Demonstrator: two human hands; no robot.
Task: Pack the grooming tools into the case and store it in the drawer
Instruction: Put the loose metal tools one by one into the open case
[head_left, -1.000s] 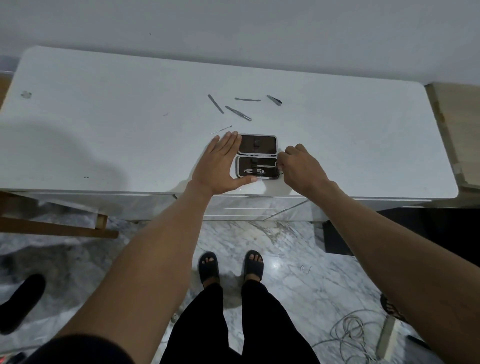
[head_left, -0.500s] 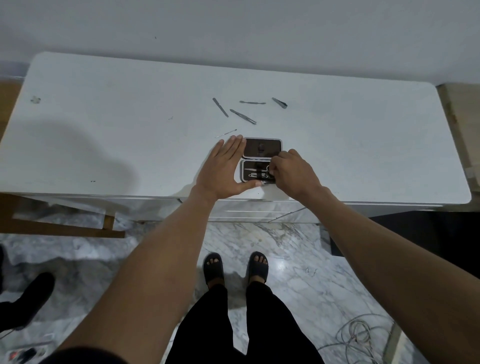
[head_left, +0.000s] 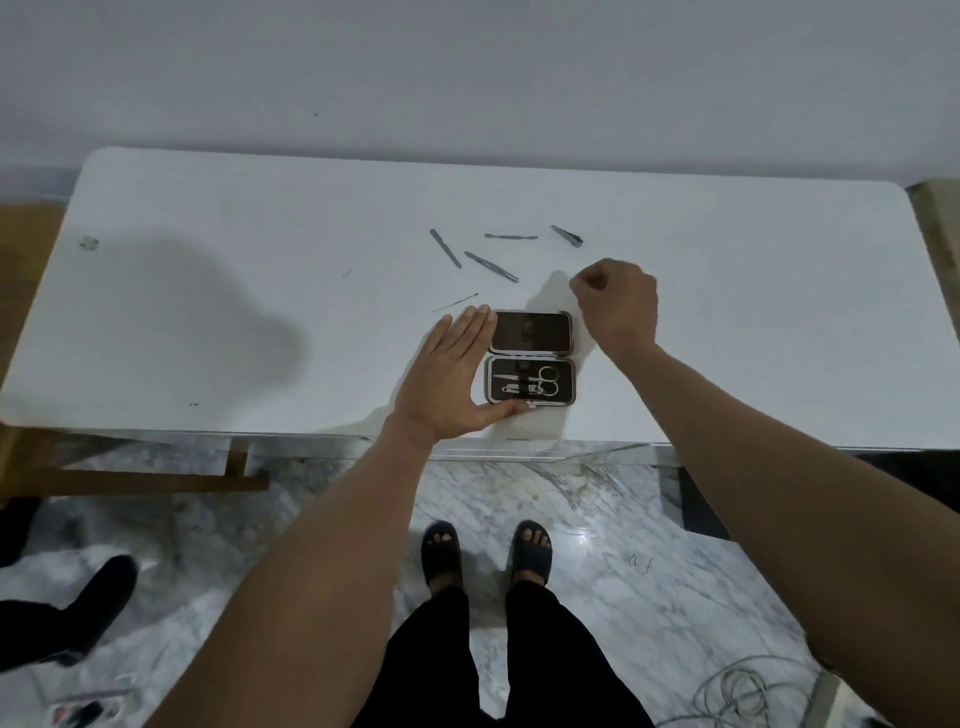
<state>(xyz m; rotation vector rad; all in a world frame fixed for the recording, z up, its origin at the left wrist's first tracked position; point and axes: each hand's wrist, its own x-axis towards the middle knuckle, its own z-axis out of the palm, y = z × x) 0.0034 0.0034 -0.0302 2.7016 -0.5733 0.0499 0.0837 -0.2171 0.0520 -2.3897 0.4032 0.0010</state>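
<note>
A small dark grooming case (head_left: 531, 358) lies open near the front edge of the white table (head_left: 208, 322). Its near half holds scissors (head_left: 546, 380), a clipper and a thin tool. My left hand (head_left: 451, 376) lies flat against the case's left side, fingers apart, thumb along its front edge. My right hand (head_left: 615, 301) hovers above the table beyond the case's right corner, fingers curled with nothing visible in them. Several loose metal tools lie farther back: a file (head_left: 445, 248), tweezers (head_left: 491, 266), a pusher (head_left: 510, 237), a clipper (head_left: 567, 235) and a thin pick (head_left: 455, 302).
The table stands against a plain wall. Below its front edge are a marble floor, my sandalled feet (head_left: 485, 553), a wooden frame (head_left: 130, 478) at the left, a coiled cable (head_left: 748, 691) at the lower right and another person's dark shoe (head_left: 78, 613) at the lower left.
My right hand has left the case's near half and risen to the back right, uncovering the scissors and tools inside. My left hand has stayed against the case.
</note>
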